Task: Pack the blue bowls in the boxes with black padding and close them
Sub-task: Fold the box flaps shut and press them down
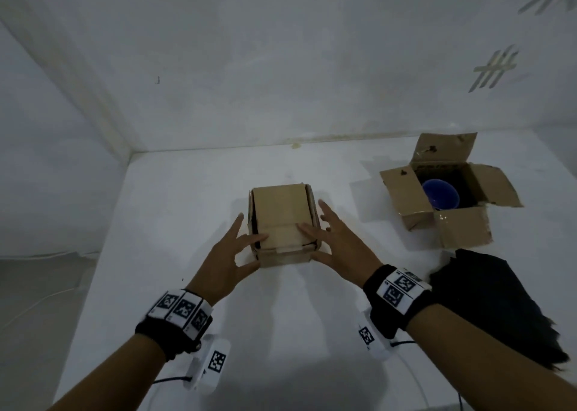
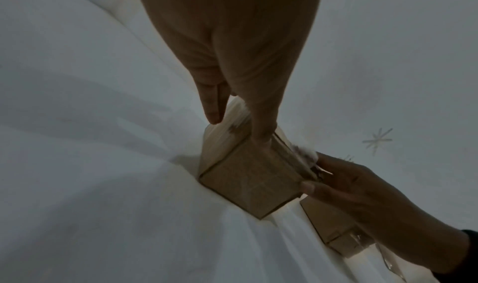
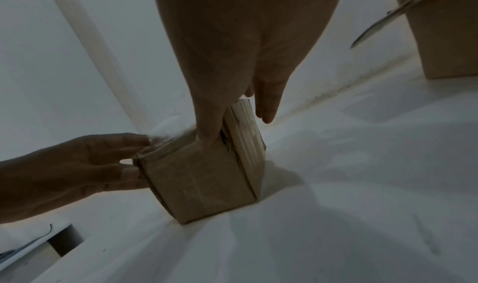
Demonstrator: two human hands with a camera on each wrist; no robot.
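Nearby, an open box (image 1: 449,201) holds a blue bowl (image 1: 440,194); black padding (image 1: 496,304) lies beside; both grips released.

The shut box (image 1: 282,223) stands on the table (image 1: 187,198) between the two hands. The left hand (image 1: 231,254) lies against its left near corner, fingers on the top flap, thumb at the near wall. The right hand (image 1: 337,238) lies against its right near corner, fingers over the top and along the right wall, thumb at the near wall. To the right of the right hand and farther back stands the open box (image 1: 449,192), well apart from the shut one, with a bowl (image 1: 441,198) inside it. Just nearer than the open box, right of the right wrist, lies the padding (image 1: 496,304) on the table. The wall (image 1: 281,67) rises behind the table.
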